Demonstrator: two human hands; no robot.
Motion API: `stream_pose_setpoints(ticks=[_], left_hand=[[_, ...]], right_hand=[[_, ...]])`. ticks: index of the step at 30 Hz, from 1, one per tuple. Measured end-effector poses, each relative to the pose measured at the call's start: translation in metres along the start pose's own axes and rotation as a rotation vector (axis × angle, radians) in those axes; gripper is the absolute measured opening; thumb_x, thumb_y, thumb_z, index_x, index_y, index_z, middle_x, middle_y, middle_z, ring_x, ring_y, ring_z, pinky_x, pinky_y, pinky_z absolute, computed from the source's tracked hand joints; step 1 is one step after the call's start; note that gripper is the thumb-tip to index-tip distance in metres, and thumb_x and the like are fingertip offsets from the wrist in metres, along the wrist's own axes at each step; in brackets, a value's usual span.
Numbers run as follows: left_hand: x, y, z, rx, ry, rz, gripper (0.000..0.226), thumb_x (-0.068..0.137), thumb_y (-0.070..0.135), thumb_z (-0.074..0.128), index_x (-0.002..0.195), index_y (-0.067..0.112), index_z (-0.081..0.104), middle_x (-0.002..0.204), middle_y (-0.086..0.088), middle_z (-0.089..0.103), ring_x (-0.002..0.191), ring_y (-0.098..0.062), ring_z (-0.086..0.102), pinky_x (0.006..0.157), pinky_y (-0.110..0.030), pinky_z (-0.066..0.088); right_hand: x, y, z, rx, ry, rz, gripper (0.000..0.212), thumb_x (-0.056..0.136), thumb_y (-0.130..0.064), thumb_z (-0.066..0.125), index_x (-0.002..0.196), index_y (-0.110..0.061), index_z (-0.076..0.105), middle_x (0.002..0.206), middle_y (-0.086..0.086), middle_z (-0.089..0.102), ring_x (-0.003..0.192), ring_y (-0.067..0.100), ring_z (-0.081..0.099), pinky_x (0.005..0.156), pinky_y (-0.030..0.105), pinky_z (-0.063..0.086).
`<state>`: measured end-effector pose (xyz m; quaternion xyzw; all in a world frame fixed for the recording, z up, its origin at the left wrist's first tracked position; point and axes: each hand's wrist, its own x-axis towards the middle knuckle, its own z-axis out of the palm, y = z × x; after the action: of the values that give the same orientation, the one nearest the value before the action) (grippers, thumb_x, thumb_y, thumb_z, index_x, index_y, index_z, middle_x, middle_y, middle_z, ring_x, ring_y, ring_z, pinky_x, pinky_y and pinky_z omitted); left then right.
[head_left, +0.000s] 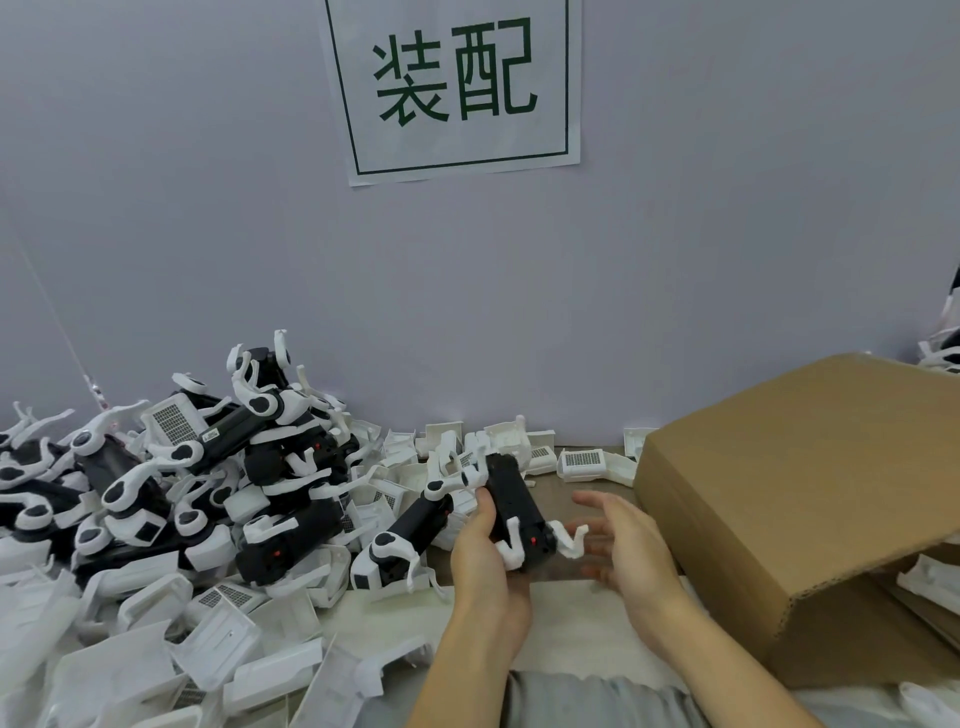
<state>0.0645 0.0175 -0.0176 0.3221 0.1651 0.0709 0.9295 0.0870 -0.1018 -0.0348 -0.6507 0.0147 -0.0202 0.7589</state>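
The left hand (485, 556) is curled round the near end of a black oblong plastic unit (511, 501), with the thumb along its nine o'clock side and the palm under it. It holds the unit off the table, pointing toward twelve o'clock, probably so that the near end with its white V-shaped prongs (511, 543) faces the person for checking or fitting. The right hand (626, 545) is at three o'clock of the unit, fingers apart and relaxed, gripping nothing, with the palm turned toward it. It looks poised to take or steady the piece; whether a fingertip touches the right prong cannot be told. At nine o'clock a heaped pile of like black-and-white units (208, 467) lies against the wall, likely stock kept within reach. Loose white plastic housings with mesh grilles (583, 460) are scattered at twelve o'clock and down toward seven o'clock. A large brown cardboard box (805, 493) sits close at three o'clock and crowds the right hand's room to swing outward. The pale tabletop (587, 639) shows below the hands, and a white paper sign with green characters (452, 88) hangs on the grey wall (156, 208) at twelve o'clock.
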Motion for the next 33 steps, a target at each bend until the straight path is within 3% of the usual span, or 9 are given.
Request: stream_pose_setpoints(ticks=[3, 7, 9, 12, 15, 17, 20, 27, 33], left_hand=[[-0.001, -0.003, -0.002, 0.129, -0.023, 0.085, 0.039, 0.105, 0.031, 0.047, 0.121, 0.000, 0.064, 0.089, -0.014, 0.074, 0.068, -0.026, 0.069, 0.066, -0.036, 0.056], [0.000, -0.002, -0.002, 0.154, -0.004, 0.096, 0.046, 0.106, 0.035, 0.043, 0.124, -0.001, 0.065, 0.099, -0.017, 0.074, 0.070, -0.025, 0.070, 0.060, -0.031, 0.053], [0.001, -0.002, -0.003, 0.145, 0.008, 0.098, 0.046, 0.106, 0.036, 0.042, 0.124, -0.001, 0.065, 0.105, -0.019, 0.074, 0.074, -0.028, 0.069, 0.061, -0.032, 0.053], [0.002, -0.003, -0.004, 0.191, 0.059, 0.135, 0.041, 0.107, 0.032, 0.042, 0.120, 0.001, 0.065, 0.097, -0.017, 0.073, 0.071, -0.029, 0.067, 0.051, -0.029, 0.051], [0.006, -0.005, -0.006, 0.269, 0.079, 0.185, 0.034, 0.108, 0.031, 0.041, 0.115, 0.009, 0.065, 0.093, -0.015, 0.070, 0.074, -0.029, 0.065, 0.053, -0.028, 0.049], [0.006, -0.007, -0.006, 0.292, 0.046, 0.210, 0.025, 0.108, 0.029, 0.042, 0.110, 0.015, 0.063, 0.095, -0.013, 0.070, 0.080, -0.029, 0.066, 0.062, -0.033, 0.051], [0.005, -0.009, -0.004, 0.318, -0.004, 0.246, 0.021, 0.108, 0.028, 0.042, 0.105, 0.019, 0.061, 0.092, -0.012, 0.070, 0.084, -0.030, 0.066, 0.069, -0.035, 0.051], [0.006, -0.011, -0.005, 0.352, -0.013, 0.258, 0.021, 0.109, 0.027, 0.041, 0.105, 0.022, 0.061, 0.094, -0.011, 0.071, 0.088, -0.029, 0.064, 0.077, -0.038, 0.048], [0.009, -0.010, -0.006, 0.344, -0.001, 0.264, 0.021, 0.109, 0.026, 0.041, 0.105, 0.021, 0.061, 0.092, -0.012, 0.068, 0.083, -0.027, 0.062, 0.069, -0.034, 0.048]], right_hand=[[-0.003, -0.001, 0.002, -0.037, -0.063, 0.044, 0.031, 0.099, -0.005, 0.040, 0.101, -0.009, 0.070, 0.071, 0.010, 0.074, 0.059, 0.022, 0.068, 0.055, 0.028, 0.045], [-0.012, -0.006, 0.003, -0.154, -0.283, 0.088, 0.033, 0.084, 0.005, 0.046, 0.098, -0.007, 0.073, 0.083, 0.016, 0.077, 0.069, 0.024, 0.072, 0.060, 0.028, 0.043], [-0.015, -0.007, 0.003, -0.187, -0.390, 0.070, 0.036, 0.073, 0.001, 0.052, 0.097, -0.012, 0.075, 0.089, 0.014, 0.077, 0.072, 0.021, 0.071, 0.065, 0.028, 0.045], [-0.017, -0.004, 0.004, -0.221, -0.474, 0.033, 0.039, 0.065, -0.017, 0.061, 0.102, -0.017, 0.072, 0.097, 0.010, 0.077, 0.079, 0.021, 0.072, 0.067, 0.027, 0.044], [-0.017, -0.002, 0.006, -0.169, -0.464, 0.046, 0.036, 0.074, -0.031, 0.063, 0.107, -0.017, 0.067, 0.094, 0.011, 0.077, 0.080, 0.021, 0.071, 0.065, 0.028, 0.044], [-0.016, -0.001, 0.007, -0.161, -0.426, 0.048, 0.029, 0.086, -0.038, 0.065, 0.103, -0.015, 0.067, 0.091, 0.013, 0.076, 0.078, 0.023, 0.071, 0.063, 0.028, 0.046], [-0.014, 0.002, 0.009, -0.185, -0.362, 0.043, 0.025, 0.099, -0.033, 0.058, 0.101, -0.009, 0.067, 0.083, 0.012, 0.075, 0.072, 0.024, 0.071, 0.059, 0.030, 0.048], [-0.013, 0.002, 0.009, -0.155, -0.324, 0.067, 0.016, 0.098, -0.020, 0.057, 0.099, -0.005, 0.063, 0.070, 0.008, 0.071, 0.061, 0.019, 0.065, 0.056, 0.029, 0.050], [-0.014, 0.002, 0.009, -0.090, -0.348, 0.076, 0.010, 0.098, -0.011, 0.055, 0.096, -0.005, 0.063, 0.071, 0.012, 0.071, 0.061, 0.021, 0.065, 0.054, 0.026, 0.050]])
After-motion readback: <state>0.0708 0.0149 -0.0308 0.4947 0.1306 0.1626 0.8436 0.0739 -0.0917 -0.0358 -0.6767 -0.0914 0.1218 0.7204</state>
